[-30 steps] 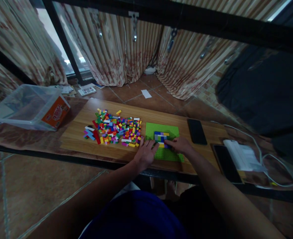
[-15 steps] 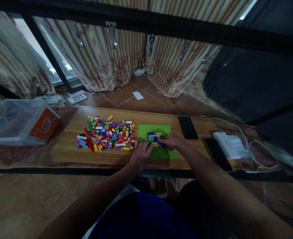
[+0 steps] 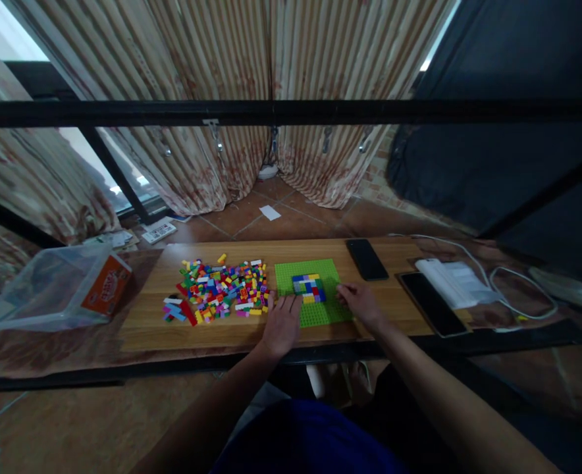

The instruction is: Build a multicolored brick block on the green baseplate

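Note:
A green studded baseplate lies on the wooden board, with a low block of toy bricks in blue, yellow, grey, white and red built near its middle. My left hand lies flat over the plate's left edge, fingers stretched out and fingertips close to the built bricks. At the plate's right edge is my right hand, its fingers curled together in a pinch, apart from the built bricks. Whatever it holds, if anything, is too small to make out. A pile of loose bricks spreads just left of my left hand.
A clear plastic box with an orange label stands at the left. Two dark phones lie at the right, beside a white device and a white cable. A black horizontal bar crosses beyond the wooden board.
My right hand has moved right, off the built bricks to the plate's right edge. My left hand stays by the plate's left edge. The camera view has tilted upward.

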Demonstrator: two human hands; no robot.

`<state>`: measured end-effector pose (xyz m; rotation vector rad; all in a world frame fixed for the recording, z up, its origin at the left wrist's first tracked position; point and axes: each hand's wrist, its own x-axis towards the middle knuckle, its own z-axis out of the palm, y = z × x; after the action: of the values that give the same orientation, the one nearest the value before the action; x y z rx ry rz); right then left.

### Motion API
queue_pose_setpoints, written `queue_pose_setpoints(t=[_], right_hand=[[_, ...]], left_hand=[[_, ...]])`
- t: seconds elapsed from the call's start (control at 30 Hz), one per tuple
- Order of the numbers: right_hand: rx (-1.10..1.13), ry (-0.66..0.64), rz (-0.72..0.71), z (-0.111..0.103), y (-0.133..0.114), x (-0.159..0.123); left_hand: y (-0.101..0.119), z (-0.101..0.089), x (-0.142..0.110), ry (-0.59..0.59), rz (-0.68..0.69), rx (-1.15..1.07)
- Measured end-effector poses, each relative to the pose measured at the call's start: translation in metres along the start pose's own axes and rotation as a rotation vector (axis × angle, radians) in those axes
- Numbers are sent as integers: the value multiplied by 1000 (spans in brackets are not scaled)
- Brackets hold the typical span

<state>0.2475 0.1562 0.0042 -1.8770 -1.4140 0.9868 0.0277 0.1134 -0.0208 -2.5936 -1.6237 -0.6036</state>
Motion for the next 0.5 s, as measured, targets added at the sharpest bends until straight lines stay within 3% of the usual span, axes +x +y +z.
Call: queue_pose_setpoints(t=[0.2,0.37,0.5], right_hand=[[-32,139,-181,-11,29,-35],[-118,175,-196,-15,46,-60],[-257,211,-231,-10,51,-63]], left_hand=[[-2,1,0,43,-19,0],[-2,1,1,63,-18,26],[0,-1,2,52,-18,21]])
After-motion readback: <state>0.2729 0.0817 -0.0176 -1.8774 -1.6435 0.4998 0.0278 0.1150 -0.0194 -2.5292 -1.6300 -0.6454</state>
